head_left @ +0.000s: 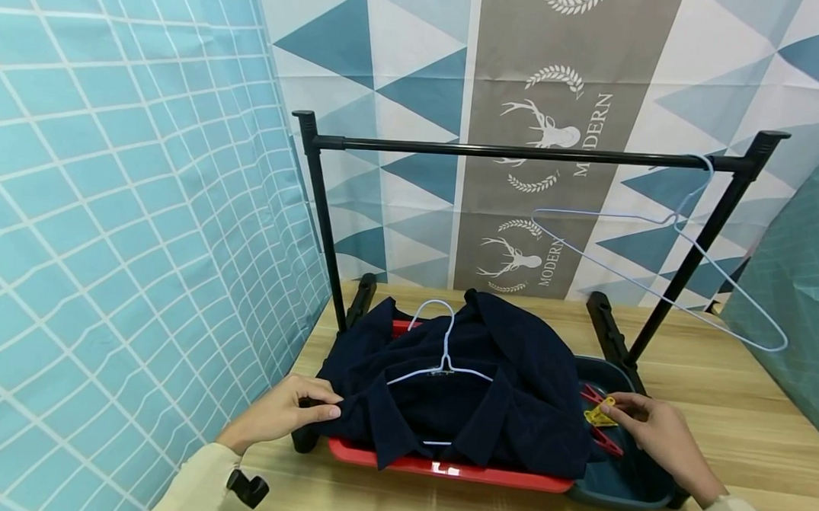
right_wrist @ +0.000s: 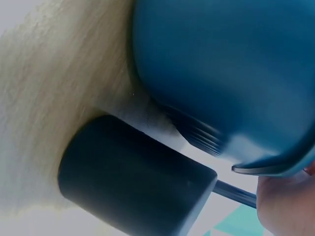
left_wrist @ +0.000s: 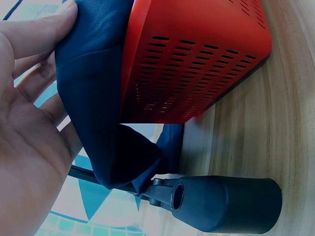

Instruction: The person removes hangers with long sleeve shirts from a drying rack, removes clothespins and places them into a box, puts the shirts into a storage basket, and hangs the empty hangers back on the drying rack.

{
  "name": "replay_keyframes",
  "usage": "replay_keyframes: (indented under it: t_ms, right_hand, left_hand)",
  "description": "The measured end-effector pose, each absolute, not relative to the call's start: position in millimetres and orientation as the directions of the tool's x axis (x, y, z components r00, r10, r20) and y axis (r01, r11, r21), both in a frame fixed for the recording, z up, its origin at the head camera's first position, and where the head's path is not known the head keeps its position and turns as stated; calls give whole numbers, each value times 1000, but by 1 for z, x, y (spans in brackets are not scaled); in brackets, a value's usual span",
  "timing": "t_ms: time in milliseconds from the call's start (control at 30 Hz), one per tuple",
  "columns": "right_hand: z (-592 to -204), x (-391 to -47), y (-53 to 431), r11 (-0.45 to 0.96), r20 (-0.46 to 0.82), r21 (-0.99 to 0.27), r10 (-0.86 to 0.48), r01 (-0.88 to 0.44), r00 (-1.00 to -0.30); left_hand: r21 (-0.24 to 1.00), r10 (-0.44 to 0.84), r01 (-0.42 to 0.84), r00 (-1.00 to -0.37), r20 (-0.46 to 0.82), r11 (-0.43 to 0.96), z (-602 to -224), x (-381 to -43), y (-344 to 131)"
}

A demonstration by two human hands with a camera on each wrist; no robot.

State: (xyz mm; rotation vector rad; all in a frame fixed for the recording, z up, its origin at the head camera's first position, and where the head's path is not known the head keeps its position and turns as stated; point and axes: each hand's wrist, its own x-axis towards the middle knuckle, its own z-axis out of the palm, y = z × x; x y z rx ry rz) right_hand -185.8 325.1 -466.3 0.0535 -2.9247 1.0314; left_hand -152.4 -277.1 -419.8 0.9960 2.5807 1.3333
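A navy collared shirt (head_left: pixel 534 383) lies over a red basket (head_left: pixel 455 472), with a pale lavender wire hanger (head_left: pixel 446 341) inside its neck and the hook pointing up. At the shirt's left side my left hand (head_left: pixel 282 408) pinches the fabric between thumb and fingers; the left wrist view shows the cloth (left_wrist: pixel 93 83) hanging down beside the basket's slotted wall (left_wrist: pixel 177 64). My right hand (head_left: pixel 662 433) holds a yellow clothespin (head_left: pixel 601 414) over a dark blue bin (head_left: pixel 628 494), where red clothespins (head_left: pixel 606 443) lie. In the right wrist view only part of that hand (right_wrist: pixel 288 204) shows.
A black garment rack (head_left: pixel 524 153) stands over the basket, its feet (left_wrist: pixel 231 204) on the wooden table (head_left: pixel 740 377). A second lavender hanger (head_left: pixel 672 219) hangs from the right end of its bar. Blue tiled sheeting (head_left: pixel 110 197) rises at the left.
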Motion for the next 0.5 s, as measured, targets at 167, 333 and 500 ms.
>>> replay_keyframes:
  t_ms: [167,333,500]
  right_hand:
    - [-469,-187,325,806,62,-585,-68,-92,-996]
    - [-472,-189,326,825,54,-549,-120,-130,-991]
    - [-468,-190,325,832,19,-532,-170,-154,-985]
  left_hand:
    - [753,578,513,-786,219,413,-421,-153,-278]
    - [752,576,511,-788,218,415,-421,-153,-278]
    - [750,575,513,-789,219,418,-421,-153,-278]
